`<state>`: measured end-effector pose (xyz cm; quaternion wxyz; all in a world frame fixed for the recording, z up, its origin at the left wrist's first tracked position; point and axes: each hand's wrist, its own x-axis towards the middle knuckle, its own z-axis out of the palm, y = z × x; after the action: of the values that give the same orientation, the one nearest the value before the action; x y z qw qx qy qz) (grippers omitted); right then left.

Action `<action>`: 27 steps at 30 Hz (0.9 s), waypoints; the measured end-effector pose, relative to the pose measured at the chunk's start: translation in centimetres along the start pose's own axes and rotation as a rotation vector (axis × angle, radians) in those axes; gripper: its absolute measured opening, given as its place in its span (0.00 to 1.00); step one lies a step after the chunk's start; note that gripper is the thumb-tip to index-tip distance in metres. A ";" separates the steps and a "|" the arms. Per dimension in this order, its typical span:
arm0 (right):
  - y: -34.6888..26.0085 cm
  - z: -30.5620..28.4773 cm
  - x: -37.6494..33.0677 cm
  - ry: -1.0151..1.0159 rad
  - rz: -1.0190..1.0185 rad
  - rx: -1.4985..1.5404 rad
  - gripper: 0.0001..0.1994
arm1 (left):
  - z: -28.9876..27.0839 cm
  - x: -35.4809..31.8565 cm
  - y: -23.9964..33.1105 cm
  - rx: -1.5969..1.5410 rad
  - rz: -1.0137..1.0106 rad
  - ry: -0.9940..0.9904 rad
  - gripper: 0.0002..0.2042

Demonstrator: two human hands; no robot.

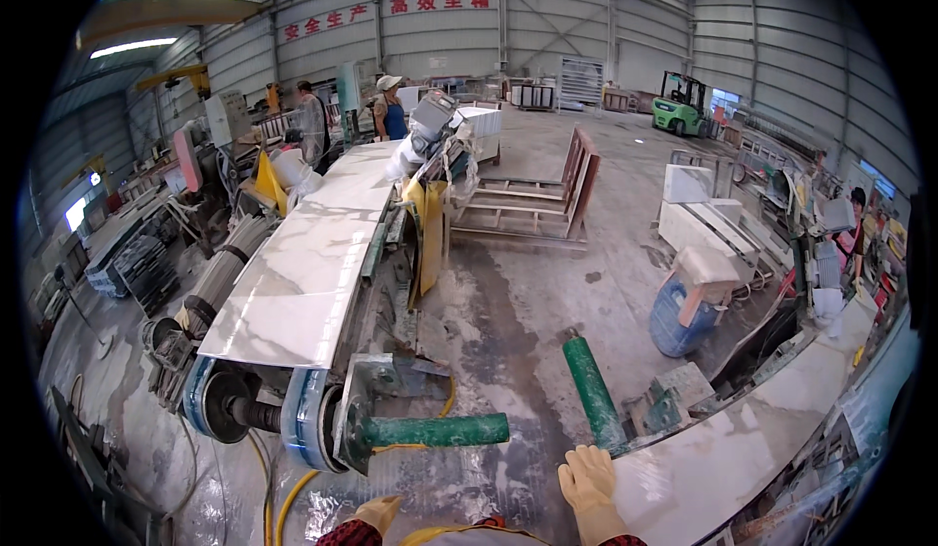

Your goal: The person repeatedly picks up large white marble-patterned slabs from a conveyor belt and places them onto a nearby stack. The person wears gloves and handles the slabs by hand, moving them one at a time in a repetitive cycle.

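Observation:
My right hand [589, 487], in a pale yellow glove, is at the near left corner of a white marbled slab [723, 463] on the right-hand machine line. Its fingers are stretched out and seem to touch the slab's end. Low in the view, my gloved left hand [379, 514] hangs in front of my body, away from any slab; its fingers are mostly hidden. Ahead on the left, another long marbled slab [303, 273] lies on a conveyor with blue belts [305, 414]. A green roller [435, 431] juts right from that conveyor, and a second green roller [592, 390] slants beyond my right hand.
Yellow hoses [293, 502] trail across the wet floor [518, 351]. A blue barrel [679, 316] stands right of the aisle, a rusty metal frame [528, 199] farther ahead. Two people [391, 111] stand at the far left machinery. A green forklift [681, 106] is parked at the back.

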<state>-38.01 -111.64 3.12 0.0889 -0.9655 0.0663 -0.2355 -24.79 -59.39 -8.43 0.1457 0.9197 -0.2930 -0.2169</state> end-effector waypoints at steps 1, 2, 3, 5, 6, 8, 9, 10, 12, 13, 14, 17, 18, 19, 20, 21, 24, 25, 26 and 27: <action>-0.1 -0.1 -0.2 0.017 -0.009 0.005 0.09 | -0.1 0.2 0.1 0.010 -0.008 -0.037 0.25; -0.3 -0.2 -0.4 0.034 -0.014 0.011 0.09 | -0.1 0.5 0.0 0.024 0.008 -0.054 0.25; -0.5 -0.3 -0.6 0.040 -0.006 0.030 0.09 | -0.2 0.8 -0.2 0.048 0.038 -0.066 0.26; -1.0 -0.5 -1.1 0.080 0.025 0.017 0.09 | -0.2 1.5 -0.8 0.038 0.004 -0.131 0.26; -1.3 -0.6 -1.5 0.087 0.055 0.028 0.09 | -0.1 1.8 -1.2 0.022 0.011 -0.140 0.26; -1.7 -0.7 -2.5 0.085 0.098 -0.002 0.10 | 0.0 2.4 -2.1 0.125 0.050 -0.181 0.27; -1.8 -0.6 -3.2 0.068 0.135 0.002 0.11 | 0.2 2.7 -2.5 0.175 0.091 -0.187 0.27; -1.8 -0.6 -4.1 0.076 0.142 0.017 0.11 | 0.4 2.9 -3.0 0.174 0.084 -0.196 0.27; -1.4 -0.6 -6.2 0.074 0.173 0.080 0.12 | 0.8 3.0 -3.6 0.183 0.109 -0.195 0.27; -1.1 -0.4 -7.4 0.128 0.144 0.051 0.15 | 1.0 2.9 -3.7 0.170 0.098 -0.197 0.27; -1.0 -0.2 -8.8 0.188 0.113 0.028 0.17 | 1.2 2.8 -3.7 0.159 0.103 -0.189 0.27; -0.3 0.3 -13.2 0.205 0.104 0.033 0.22 | 1.5 1.9 -3.1 0.178 0.082 -0.222 0.27; 0.0 0.3 -14.5 0.184 0.114 0.044 0.23 | 1.5 1.4 -2.8 0.192 0.071 -0.240 0.27; 0.3 0.2 -15.6 0.152 0.143 0.050 0.23 | 1.7 0.7 -2.6 0.174 0.061 -0.243 0.27; 0.3 0.0 -16.7 0.118 0.173 0.057 0.23 | 2.0 -0.3 -2.5 0.157 0.049 -0.249 0.27; 0.1 -0.4 -17.7 0.079 0.219 0.080 0.23 | 2.1 -1.3 -2.7 0.134 0.081 -0.218 0.27; -1.0 -3.1 -19.8 0.242 0.124 0.078 0.22 | 3.2 -5.2 -4.3 -0.022 0.121 -0.154 0.25; -1.3 -4.3 -20.2 0.162 0.163 0.091 0.22 | 3.8 -6.3 -5.1 -0.044 0.103 -0.155 0.25; -1.5 -5.5 -20.4 0.127 0.175 0.117 0.22 | 4.4 -6.9 -5.9 -0.039 0.061 -0.170 0.25; -1.8 -6.8 -20.5 0.092 0.187 0.142 0.22 | 4.9 -7.5 -6.6 -0.029 0.013 -0.186 0.25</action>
<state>-59.08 -107.36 0.31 0.1758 -0.9346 0.1433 -0.2742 -29.50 -50.36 -12.89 0.1327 0.8915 -0.3082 -0.3045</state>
